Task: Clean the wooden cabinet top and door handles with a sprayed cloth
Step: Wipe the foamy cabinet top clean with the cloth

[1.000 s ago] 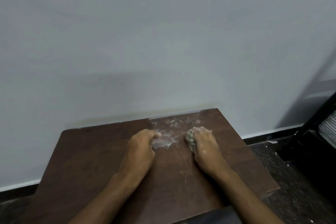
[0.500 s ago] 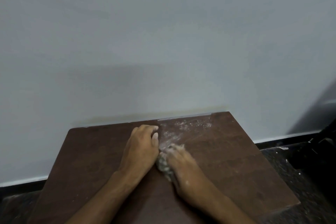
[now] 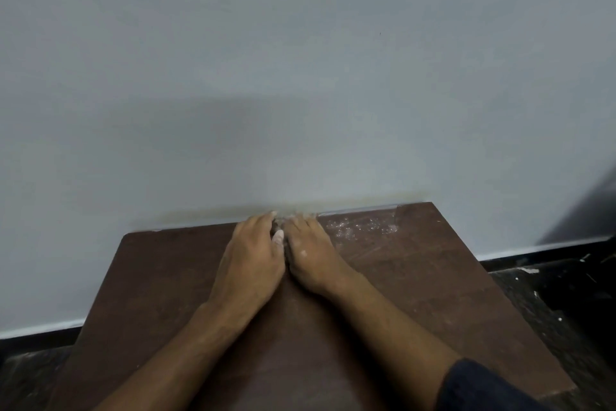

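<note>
Cabinet top (image 3: 416, 294), dark brown wood, viewed from above, its back edge meeting the grey wall (image 3: 300, 77). All positions are given relative to that back edge.

Left hand (image 3: 253, 260) and right hand (image 3: 310, 254) lie side by side, touching along the thumbs, fingertips at the back edge near its middle. Both hands are palm-down with fingers bent over something between them; whether the cloth is under the right hand, or gripped by it, cannot be told, since no cloth shows. The left thumb tip carries white residue.

The white residue (image 3: 360, 227) forms a speckled band running along the back edge, its long axis parallel to the wall. It begins just beside the right hand and extends rightward, away from the left hand, stopping short of the far right corner. The right hand is therefore the nearer one.

Judgement: the next stroke would run rightward along the back edge. The top to the left of the hands appears free of residue. The door handles are out of view.
</note>
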A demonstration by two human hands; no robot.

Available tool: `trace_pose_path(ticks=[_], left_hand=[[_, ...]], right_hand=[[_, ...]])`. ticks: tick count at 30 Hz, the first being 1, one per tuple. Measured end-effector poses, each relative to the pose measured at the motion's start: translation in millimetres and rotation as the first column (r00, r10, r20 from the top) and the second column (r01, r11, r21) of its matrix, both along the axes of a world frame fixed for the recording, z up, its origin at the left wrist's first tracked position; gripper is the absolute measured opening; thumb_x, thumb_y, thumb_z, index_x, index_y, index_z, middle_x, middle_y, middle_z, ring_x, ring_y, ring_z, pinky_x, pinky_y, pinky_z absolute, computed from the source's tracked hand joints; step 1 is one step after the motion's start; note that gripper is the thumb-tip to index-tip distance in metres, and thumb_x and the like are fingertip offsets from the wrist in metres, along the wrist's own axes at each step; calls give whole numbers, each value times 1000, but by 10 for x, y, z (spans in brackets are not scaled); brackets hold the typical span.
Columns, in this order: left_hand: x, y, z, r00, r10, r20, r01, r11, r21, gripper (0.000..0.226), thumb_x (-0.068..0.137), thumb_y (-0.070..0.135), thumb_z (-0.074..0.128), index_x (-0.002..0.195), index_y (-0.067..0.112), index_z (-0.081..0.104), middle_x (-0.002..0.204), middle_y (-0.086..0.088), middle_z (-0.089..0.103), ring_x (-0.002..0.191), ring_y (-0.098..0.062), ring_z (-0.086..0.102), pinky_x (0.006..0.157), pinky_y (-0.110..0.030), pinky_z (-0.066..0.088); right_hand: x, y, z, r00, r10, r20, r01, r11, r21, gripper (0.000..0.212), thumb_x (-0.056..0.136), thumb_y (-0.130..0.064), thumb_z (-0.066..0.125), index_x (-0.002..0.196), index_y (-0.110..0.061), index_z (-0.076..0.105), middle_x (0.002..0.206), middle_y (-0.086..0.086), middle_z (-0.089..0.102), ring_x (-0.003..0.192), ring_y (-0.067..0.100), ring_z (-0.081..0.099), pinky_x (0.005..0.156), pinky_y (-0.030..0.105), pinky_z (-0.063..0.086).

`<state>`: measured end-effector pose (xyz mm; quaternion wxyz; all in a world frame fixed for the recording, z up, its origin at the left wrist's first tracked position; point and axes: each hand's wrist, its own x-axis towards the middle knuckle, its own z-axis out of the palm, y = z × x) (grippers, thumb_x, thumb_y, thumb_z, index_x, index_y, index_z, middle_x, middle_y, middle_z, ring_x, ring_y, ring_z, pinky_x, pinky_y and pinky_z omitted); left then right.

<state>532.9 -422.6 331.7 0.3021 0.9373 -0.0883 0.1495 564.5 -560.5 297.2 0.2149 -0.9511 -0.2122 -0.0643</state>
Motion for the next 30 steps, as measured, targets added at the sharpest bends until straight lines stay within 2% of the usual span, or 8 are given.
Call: trace_pose_path(ticks=[3, 8, 11, 13, 19, 21, 25, 30], left_hand=[[48, -4, -12, 1000, -7, -7, 7, 1000, 17, 41, 96, 18, 51, 135, 6, 52, 128, -9, 59, 121, -26, 49, 104, -34, 37], [129, -103, -29, 999, -33, -18, 33, 999, 28, 34, 95, 21, 50, 127, 9, 57, 121, -8, 62, 115, -24, 53, 101, -34, 40], [173, -176, -28, 998, -53, -25, 54, 998, 39, 34, 97, 23, 48, 126, 10, 58, 122, -5, 63, 115, -22, 53, 102, -34, 41], [192, -235, -35, 996, -78, -32, 80, 995, 64, 36, 98, 25, 48, 129, 10, 57, 125, -5, 62, 119, -22, 52, 104, -34, 40], [147, -434, -12, 984, -172, -36, 174, 981, 86, 43, 99, 35, 46, 136, 15, 53, 137, 3, 56, 129, -14, 46, 108, -29, 35], [179, -520, -24, 980, -197, -29, 199, 977, 81, 40, 99, 33, 47, 133, 15, 55, 133, 2, 58, 126, -16, 49, 106, -29, 36], [232, -668, -27, 972, -233, -30, 235, 970, 69, 38, 99, 31, 44, 131, 14, 56, 130, 1, 60, 123, -16, 51, 103, -27, 36], [206, -707, -44, 968, -245, -50, 249, 963, 98, 47, 100, 39, 44, 142, 19, 46, 144, 8, 49, 134, -8, 39, 109, -22, 28]], right_hand=[[-89, -95, -63, 996, 81, 26, -81, 997, 8, 44, 99, -32, 37, 128, -5, 56, 129, 11, 58, 121, 31, 51, 112, 43, 35], [230, 35, -114, 994, -101, 30, 102, 994, -30, 52, 97, -34, 27, 131, -7, 56, 126, 11, 57, 119, 35, 51, 109, 47, 34], [-90, -50, -117, 998, 16, 57, -19, 998, 57, 40, 101, -19, 38, 134, -3, 53, 132, 12, 57, 126, 32, 50, 114, 44, 32], [-105, -361, -39, 997, 48, 68, -52, 997, 49, 40, 100, -28, 42, 131, -7, 54, 131, 10, 58, 123, 28, 50, 112, 39, 35], [249, -1060, -37, 940, -339, 27, 341, 937, -79, 42, 97, -26, 40, 128, -3, 57, 124, 17, 58, 115, 38, 52, 107, 45, 37], [45, -803, -30, 957, -285, 60, 284, 959, 26, 41, 94, -28, 37, 120, -6, 61, 117, 13, 61, 109, 33, 54, 102, 46, 41], [-199, -775, -4, 998, -15, 66, 9, 995, 95, 43, 98, -27, 40, 132, -6, 56, 132, 9, 59, 125, 24, 51, 113, 36, 35], [307, -1557, -38, 936, -350, 32, 351, 935, -41, 40, 97, -22, 46, 131, -6, 55, 126, 14, 58, 117, 35, 52, 107, 40, 37]])
